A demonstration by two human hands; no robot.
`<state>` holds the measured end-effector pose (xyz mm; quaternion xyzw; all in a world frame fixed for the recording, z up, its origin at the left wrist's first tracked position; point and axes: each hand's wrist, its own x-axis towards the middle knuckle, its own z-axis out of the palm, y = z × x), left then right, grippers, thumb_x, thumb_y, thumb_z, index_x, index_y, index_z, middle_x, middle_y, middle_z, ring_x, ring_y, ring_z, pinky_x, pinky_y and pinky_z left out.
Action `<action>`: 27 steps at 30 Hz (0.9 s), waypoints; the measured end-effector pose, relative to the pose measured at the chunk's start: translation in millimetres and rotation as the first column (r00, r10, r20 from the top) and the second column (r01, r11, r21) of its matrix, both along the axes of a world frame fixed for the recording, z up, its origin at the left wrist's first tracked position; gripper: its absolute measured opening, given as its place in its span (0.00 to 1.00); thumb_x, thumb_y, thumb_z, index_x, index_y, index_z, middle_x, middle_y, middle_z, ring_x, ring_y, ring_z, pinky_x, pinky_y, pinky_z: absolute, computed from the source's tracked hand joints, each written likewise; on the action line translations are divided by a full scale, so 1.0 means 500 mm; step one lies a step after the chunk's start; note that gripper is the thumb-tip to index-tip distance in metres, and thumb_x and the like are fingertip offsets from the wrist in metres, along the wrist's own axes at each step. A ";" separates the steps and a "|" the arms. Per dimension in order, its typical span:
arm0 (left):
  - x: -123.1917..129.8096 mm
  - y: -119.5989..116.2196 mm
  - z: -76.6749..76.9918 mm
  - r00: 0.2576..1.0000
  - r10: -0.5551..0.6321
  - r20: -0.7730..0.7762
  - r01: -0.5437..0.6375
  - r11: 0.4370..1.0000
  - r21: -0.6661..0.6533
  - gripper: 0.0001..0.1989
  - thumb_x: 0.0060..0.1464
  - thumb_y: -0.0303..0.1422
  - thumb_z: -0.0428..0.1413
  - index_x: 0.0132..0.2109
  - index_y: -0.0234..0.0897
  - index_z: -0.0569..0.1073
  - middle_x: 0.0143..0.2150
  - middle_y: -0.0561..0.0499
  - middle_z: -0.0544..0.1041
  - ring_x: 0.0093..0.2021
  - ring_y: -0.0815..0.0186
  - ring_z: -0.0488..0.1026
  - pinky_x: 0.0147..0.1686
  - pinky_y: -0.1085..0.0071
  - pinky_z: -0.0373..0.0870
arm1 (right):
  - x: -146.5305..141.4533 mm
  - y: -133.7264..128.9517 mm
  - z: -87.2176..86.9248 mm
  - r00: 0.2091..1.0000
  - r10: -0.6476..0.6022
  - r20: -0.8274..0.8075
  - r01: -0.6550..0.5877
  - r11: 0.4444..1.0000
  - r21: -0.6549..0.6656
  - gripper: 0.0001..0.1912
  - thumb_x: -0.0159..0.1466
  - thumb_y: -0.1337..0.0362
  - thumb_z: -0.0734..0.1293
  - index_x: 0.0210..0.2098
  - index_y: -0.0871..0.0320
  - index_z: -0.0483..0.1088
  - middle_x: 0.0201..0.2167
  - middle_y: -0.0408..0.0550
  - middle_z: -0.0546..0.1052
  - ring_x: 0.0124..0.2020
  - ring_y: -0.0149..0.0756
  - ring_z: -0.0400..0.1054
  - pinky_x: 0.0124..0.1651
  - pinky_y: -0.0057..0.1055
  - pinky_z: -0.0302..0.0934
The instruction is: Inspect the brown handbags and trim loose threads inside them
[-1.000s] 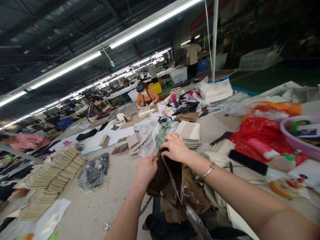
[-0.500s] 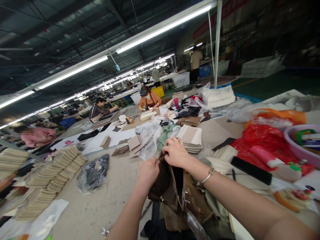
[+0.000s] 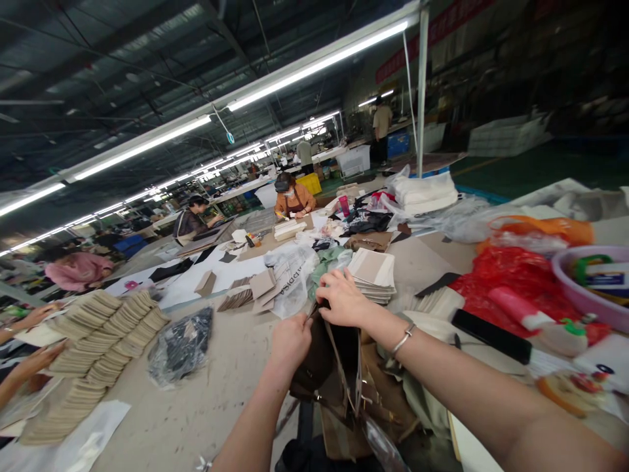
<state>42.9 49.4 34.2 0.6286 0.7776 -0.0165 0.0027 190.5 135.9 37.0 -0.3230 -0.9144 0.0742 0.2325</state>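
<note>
A brown bag (image 3: 317, 357), which looks like leather, stands with its mouth gaping at the table's near edge. My left hand (image 3: 291, 339) pinches the far left of its upper edge between thumb and fingers. Close beside it, my right hand (image 3: 340, 298) has its fingers curled over the same edge, back of the hand upward. The fingertips are partly hidden behind the bag's rim. More brown pieces with metal fittings (image 3: 386, 390) lie against the bag's right side, under my right forearm.
At the left, a co-worker's hands (image 3: 42, 357) touch stacked beige pieces (image 3: 105, 334). A plastic-wrapped dark bundle (image 3: 181, 344) lies nearer. To the right are a black phone (image 3: 491, 334), a red plastic bag (image 3: 506, 278) and a purple basin (image 3: 565, 272). White-edged panels (image 3: 373, 275) stand stacked beyond my right hand.
My hands keep their hold on the bag's edge with hardly any shift. At the left, a co-worker's hands have come further into view at the beige stacks, and the leftmost stack has been lowered.
</note>
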 end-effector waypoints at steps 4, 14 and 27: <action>-0.001 0.005 -0.002 1.000 0.014 -0.005 -0.014 1.000 -0.012 0.15 0.58 0.39 0.43 0.37 0.37 0.72 0.34 0.46 0.77 0.36 0.62 0.73 0.34 0.70 0.62 | -0.001 0.009 0.003 1.000 0.015 0.004 -0.015 1.000 0.000 0.05 0.52 0.62 0.67 0.29 0.55 0.72 0.38 0.47 0.66 0.47 0.43 0.52 0.57 0.53 0.32; -0.004 0.004 -0.007 1.000 -0.017 -0.006 0.017 0.999 0.043 0.14 0.57 0.36 0.44 0.39 0.39 0.73 0.33 0.46 0.77 0.34 0.62 0.74 0.33 0.70 0.64 | -0.018 0.010 -0.010 0.999 -0.002 -0.037 0.004 0.999 0.035 0.04 0.57 0.66 0.64 0.29 0.58 0.71 0.36 0.48 0.69 0.47 0.40 0.53 0.59 0.51 0.32; -0.002 0.009 -0.003 0.998 -0.011 0.055 0.008 0.998 0.056 0.17 0.57 0.34 0.45 0.50 0.41 0.71 0.36 0.46 0.78 0.37 0.60 0.74 0.35 0.69 0.65 | -0.031 0.014 -0.020 0.999 -0.037 -0.011 0.037 0.995 0.094 0.06 0.60 0.69 0.62 0.35 0.60 0.70 0.39 0.51 0.70 0.48 0.42 0.54 0.60 0.50 0.35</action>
